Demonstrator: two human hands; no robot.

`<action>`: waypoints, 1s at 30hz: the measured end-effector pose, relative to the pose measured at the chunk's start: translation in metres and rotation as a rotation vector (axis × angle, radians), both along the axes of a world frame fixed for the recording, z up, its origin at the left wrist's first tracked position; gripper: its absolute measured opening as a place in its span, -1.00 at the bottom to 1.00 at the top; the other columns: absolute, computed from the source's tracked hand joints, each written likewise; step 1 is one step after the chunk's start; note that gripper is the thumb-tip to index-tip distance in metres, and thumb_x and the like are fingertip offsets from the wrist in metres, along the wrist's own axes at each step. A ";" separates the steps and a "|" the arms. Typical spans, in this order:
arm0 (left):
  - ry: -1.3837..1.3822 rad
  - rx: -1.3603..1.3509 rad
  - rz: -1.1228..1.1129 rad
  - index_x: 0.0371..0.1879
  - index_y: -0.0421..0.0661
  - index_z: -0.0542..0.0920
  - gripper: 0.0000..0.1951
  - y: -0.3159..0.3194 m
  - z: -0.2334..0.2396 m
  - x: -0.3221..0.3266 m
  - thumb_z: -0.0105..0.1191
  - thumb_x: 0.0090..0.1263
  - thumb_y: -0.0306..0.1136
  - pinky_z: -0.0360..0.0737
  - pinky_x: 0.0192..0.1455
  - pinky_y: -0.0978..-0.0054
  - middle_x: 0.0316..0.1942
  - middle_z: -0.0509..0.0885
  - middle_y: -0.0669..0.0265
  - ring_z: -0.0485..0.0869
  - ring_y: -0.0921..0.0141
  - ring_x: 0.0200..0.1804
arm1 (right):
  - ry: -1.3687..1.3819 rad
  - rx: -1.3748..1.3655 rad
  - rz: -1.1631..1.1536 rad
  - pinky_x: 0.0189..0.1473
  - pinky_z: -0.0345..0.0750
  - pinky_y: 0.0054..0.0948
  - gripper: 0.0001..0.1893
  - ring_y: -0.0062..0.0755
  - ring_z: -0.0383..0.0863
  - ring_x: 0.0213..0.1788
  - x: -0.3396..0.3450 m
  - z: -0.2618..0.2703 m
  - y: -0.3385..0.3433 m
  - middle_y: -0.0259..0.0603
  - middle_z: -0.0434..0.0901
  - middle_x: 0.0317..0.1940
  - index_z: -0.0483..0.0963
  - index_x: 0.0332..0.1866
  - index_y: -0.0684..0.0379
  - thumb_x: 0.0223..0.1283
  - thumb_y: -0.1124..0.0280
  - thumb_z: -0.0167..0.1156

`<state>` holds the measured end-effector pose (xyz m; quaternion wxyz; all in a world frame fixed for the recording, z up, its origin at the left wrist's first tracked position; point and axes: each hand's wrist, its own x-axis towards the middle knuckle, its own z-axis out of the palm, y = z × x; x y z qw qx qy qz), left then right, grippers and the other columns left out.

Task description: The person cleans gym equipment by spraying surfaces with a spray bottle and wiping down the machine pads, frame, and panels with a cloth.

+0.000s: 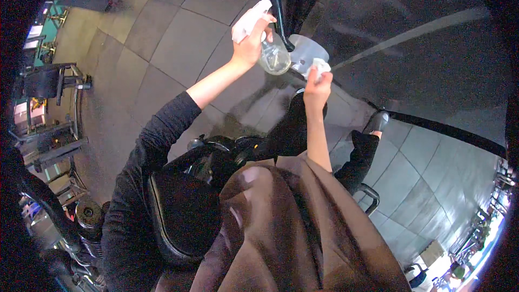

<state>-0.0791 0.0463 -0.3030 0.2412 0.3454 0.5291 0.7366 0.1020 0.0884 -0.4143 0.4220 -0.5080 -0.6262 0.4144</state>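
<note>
Closed around the neck of a clear spray bottle (275, 57) with a white trigger head is my left hand (250, 42), which also has a whitish cloth or pad against it, hard to tell from the sprayer head. My right hand (318, 87) pinches a crumpled white cloth (319, 68) at the lower edge of a translucent grey curved plate (310, 50). A black metal bar (279, 16) of a gym machine comes down to this plate, close beside the bottle.
A black padded cushion (184, 215) lies beside my body, under my left arm. A large dark glossy panel (425, 61) rises at the right, with a black lower edge. Exercise machines (40, 81) line the far left; grey floor tiles (178, 40) lie between.
</note>
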 end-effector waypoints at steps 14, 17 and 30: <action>0.010 -0.072 0.025 -0.20 -0.23 0.54 -0.73 0.000 -0.004 0.000 -0.07 0.42 -0.25 0.51 -0.23 0.47 -0.27 0.61 0.23 0.51 0.49 -0.53 | -0.187 -0.128 0.039 -0.19 0.50 -0.24 -0.60 -0.12 0.64 -0.30 0.002 -0.014 0.083 0.07 0.61 -0.39 0.41 -0.22 0.33 0.24 0.11 0.14; 0.013 -0.042 0.014 -0.18 -0.27 0.54 -0.77 -0.001 -0.011 -0.008 -0.03 0.40 -0.34 0.45 -0.45 0.57 -0.32 0.62 0.27 0.54 0.51 -0.53 | -0.241 -0.180 -0.009 -0.18 0.48 -0.30 -0.62 -0.24 0.60 -0.31 0.006 -0.010 0.056 0.05 0.59 -0.37 0.39 -0.22 0.36 0.25 0.15 0.13; 0.012 -0.029 0.021 -0.27 -0.27 0.56 -0.80 0.002 -0.007 -0.004 -0.03 0.38 -0.36 0.45 -0.44 0.55 -0.32 0.62 0.23 0.53 0.49 -0.54 | -0.522 0.109 0.179 -0.27 0.54 -0.05 -0.59 0.14 0.64 -0.35 -0.032 0.036 0.063 0.13 0.62 -0.45 0.42 -0.14 0.17 0.20 -0.01 0.10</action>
